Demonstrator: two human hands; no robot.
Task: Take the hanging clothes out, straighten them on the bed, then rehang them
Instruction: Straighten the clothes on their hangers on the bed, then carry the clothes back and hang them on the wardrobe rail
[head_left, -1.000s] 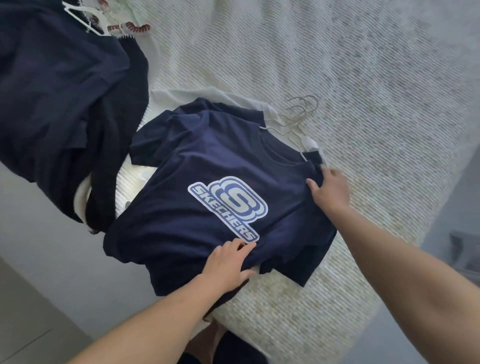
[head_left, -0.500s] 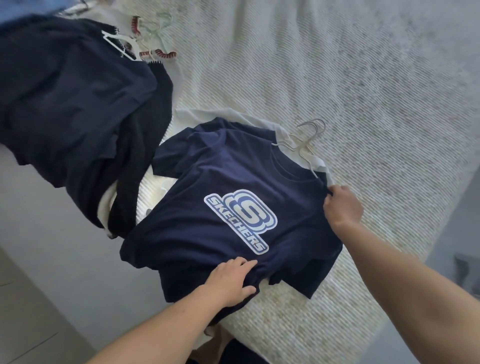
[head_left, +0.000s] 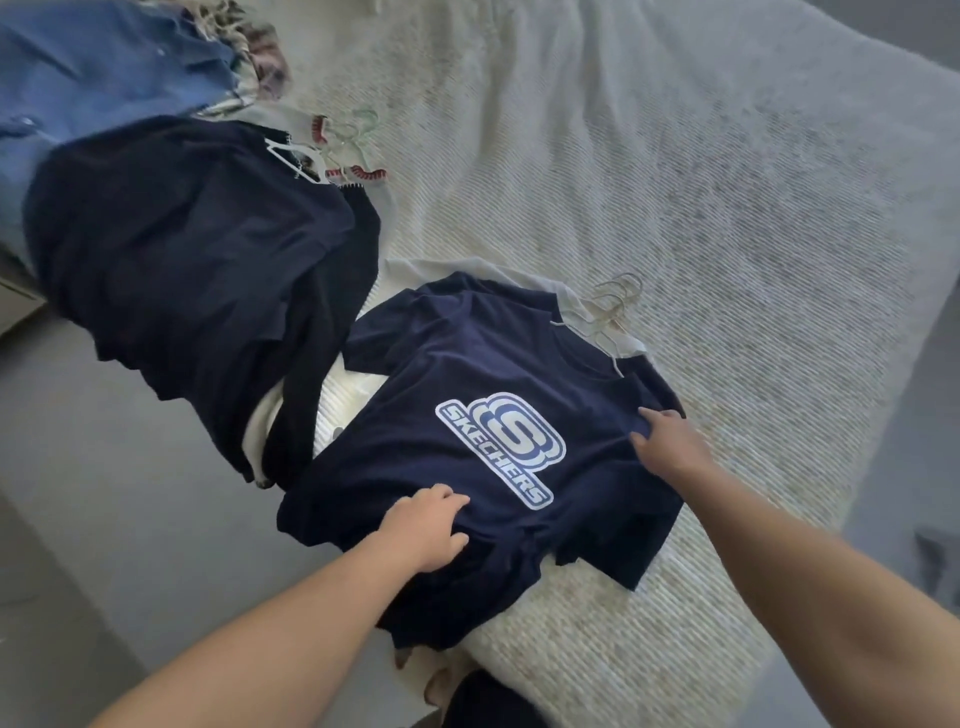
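A navy T-shirt (head_left: 467, 364) with a blue and white logo lies face up on the bed (head_left: 675, 182), over a pale garment (head_left: 441, 270). Thin wire hangers (head_left: 615, 304) stick out at its collar. My left hand (head_left: 426, 530) rests flat on the lower part of the shirt, near the bed's edge. On the shirt's right side, below the shoulder, my right hand (head_left: 670, 441) presses down with its fingers spread. Neither hand grips the fabric.
A heap of dark navy clothes (head_left: 197, 270) lies to the left and hangs over the bed's edge, with a white hanger (head_left: 296, 161) on top. A blue shirt (head_left: 93, 73) sits behind it. Grey floor (head_left: 78, 493) lies to the left.
My right hand has let go of the shirt's shoulder and slid inward onto the chest with fingers spread. My left hand stays on the lower part. The view has swung left.
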